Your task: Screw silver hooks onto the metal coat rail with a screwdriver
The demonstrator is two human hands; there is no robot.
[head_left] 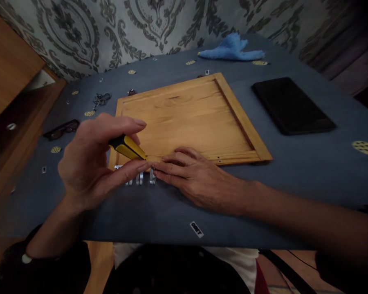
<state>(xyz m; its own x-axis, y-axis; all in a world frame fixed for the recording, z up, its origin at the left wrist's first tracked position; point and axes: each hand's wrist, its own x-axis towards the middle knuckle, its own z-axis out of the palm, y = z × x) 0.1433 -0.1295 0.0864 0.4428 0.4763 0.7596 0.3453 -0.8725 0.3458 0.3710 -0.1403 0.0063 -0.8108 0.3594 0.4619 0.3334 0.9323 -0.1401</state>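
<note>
A small screwdriver [130, 148] with a yellow and black handle is between the thumb and fingers of my left hand [88, 159], tilted down toward the panel's near edge. Below it lies a framed wooden panel [178, 118], flat on the table. My right hand [199, 177] rests over the near edge of this panel, fingers stretched leftward, their tips close to the screwdriver's lower end. Several shiny curved metal pieces [152, 177] stick out along the near edge by my fingertips. The screwdriver's tip is hidden behind my left thumb. Two small dark holes show in the near frame strip.
A black tablet [292, 105] lies right of the panel, a blue cloth [231, 49] behind it. To the left are dark glasses [61, 130] and a small metal bunch [101, 100]. Wooden furniture [12, 57] borders the blue-covered table [135, 222] on the left.
</note>
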